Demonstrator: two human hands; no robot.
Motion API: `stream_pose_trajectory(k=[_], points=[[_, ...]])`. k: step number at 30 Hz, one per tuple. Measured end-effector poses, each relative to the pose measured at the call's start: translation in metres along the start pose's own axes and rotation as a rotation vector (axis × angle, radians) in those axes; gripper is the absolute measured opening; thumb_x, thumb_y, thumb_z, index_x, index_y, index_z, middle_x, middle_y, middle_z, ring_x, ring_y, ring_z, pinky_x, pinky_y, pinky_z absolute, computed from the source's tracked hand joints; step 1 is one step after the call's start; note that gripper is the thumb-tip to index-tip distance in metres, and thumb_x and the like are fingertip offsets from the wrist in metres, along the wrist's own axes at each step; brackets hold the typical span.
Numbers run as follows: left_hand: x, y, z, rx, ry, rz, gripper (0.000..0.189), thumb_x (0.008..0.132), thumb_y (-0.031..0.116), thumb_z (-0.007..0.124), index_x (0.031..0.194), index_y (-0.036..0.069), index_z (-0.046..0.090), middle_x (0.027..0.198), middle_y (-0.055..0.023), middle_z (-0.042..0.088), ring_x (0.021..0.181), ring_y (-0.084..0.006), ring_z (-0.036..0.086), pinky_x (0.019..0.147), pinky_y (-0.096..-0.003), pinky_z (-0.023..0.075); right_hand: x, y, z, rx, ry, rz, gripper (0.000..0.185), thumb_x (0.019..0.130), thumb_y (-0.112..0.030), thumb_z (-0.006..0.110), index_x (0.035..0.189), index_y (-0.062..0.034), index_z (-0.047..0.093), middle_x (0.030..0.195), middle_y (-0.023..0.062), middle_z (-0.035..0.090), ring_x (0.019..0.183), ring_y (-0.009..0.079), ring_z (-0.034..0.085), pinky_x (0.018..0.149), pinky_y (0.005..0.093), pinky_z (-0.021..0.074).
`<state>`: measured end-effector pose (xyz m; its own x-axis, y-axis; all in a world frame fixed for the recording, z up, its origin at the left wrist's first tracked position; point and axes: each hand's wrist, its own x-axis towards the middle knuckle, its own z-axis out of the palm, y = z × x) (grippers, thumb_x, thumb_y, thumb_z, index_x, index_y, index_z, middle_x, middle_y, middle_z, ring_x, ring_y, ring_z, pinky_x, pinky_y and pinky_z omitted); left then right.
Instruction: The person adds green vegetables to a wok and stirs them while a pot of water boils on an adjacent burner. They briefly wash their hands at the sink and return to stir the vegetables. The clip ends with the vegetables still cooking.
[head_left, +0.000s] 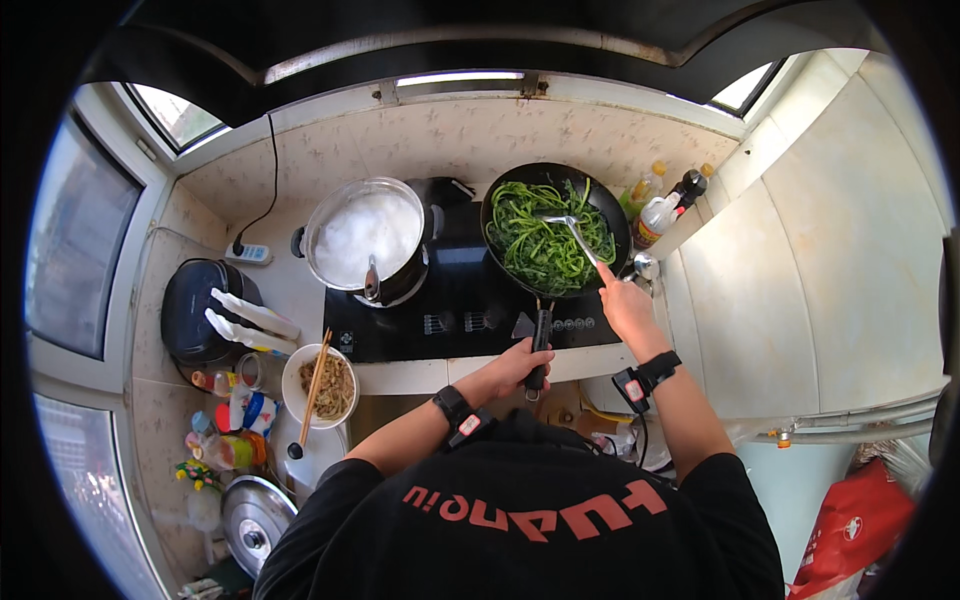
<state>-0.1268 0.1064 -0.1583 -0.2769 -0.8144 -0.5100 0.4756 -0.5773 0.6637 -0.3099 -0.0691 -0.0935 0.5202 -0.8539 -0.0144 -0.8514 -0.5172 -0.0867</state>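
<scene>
My left hand (517, 369) grips the black handle of a dark wok (622, 217) on the right side of the cooktop. Leafy green vegetables (532, 247) with long stems fill much of the wok. In my right hand (626, 306) is a metal spatula (581, 238), its handle slanting up and left. The spatula's head rests among the greens and is partly hidden by them. Both wrists wear black straps with small devices.
A steaming pot (367, 232) with a ladle stands on the black glass cooktop (457, 300). Chopsticks lie across a bowl of noodles (330, 386) at left. Bottles (656, 217) crowd the wok's right. A steel lid (255, 525), black appliance (202, 311) and power strip (249, 253) line the left counter.
</scene>
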Motion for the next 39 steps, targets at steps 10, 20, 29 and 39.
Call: stream_pose_trajectory(k=[10, 20, 29, 39], points=[[0.001, 0.004, -0.002, 0.035, -0.011, -0.030, 0.029, 0.102, 0.018, 0.061, 0.122, 0.005, 0.044, 0.087, -0.0065, 0.059, 0.068, -0.0203, 0.065, 0.065, -0.0343, 0.0578, -0.046, 0.018, -0.025, 0.012, -0.114, 0.023, 0.058, 0.098, -0.020, 0.061, 0.153, -0.0254, 0.045, 0.081, 0.0204, 0.071, 0.078, 0.0410, 0.070, 0.071, 0.0540, 0.0549], [0.005, -0.002, -0.004, 0.016, -0.004, -0.023, 0.030, 0.102, 0.018, 0.062, 0.122, 0.005, 0.045, 0.088, -0.0068, 0.059, 0.068, -0.0209, 0.065, 0.064, -0.0352, 0.0579, 0.005, -0.005, -0.022, 0.213, 0.121, 0.085, 0.055, 0.097, -0.018, 0.059, 0.151, -0.0188, 0.046, 0.083, 0.0214, 0.071, 0.079, 0.0424, 0.069, 0.069, 0.0549, 0.0541], [0.006, -0.004, -0.004, -0.004, 0.000, 0.001, 0.033, 0.102, 0.017, 0.063, 0.126, 0.004, 0.045, 0.089, -0.0076, 0.058, 0.068, -0.0205, 0.063, 0.063, -0.0363, 0.0587, 0.042, -0.065, 0.031, 0.229, 0.142, 0.086, 0.065, 0.095, -0.012, 0.060, 0.156, -0.0066, 0.038, 0.077, 0.0172, 0.069, 0.072, 0.0367, 0.069, 0.062, 0.0488, 0.0552], [0.002, 0.003, -0.001, 0.006, -0.006, -0.019, 0.032, 0.102, 0.017, 0.062, 0.125, 0.004, 0.045, 0.089, -0.0071, 0.058, 0.069, -0.0200, 0.063, 0.065, -0.0357, 0.0582, 0.008, -0.011, 0.000, 0.132, -0.002, -0.114, 0.063, 0.092, -0.012, 0.060, 0.152, -0.0274, 0.048, 0.078, 0.0181, 0.069, 0.073, 0.0384, 0.068, 0.066, 0.0512, 0.0550]])
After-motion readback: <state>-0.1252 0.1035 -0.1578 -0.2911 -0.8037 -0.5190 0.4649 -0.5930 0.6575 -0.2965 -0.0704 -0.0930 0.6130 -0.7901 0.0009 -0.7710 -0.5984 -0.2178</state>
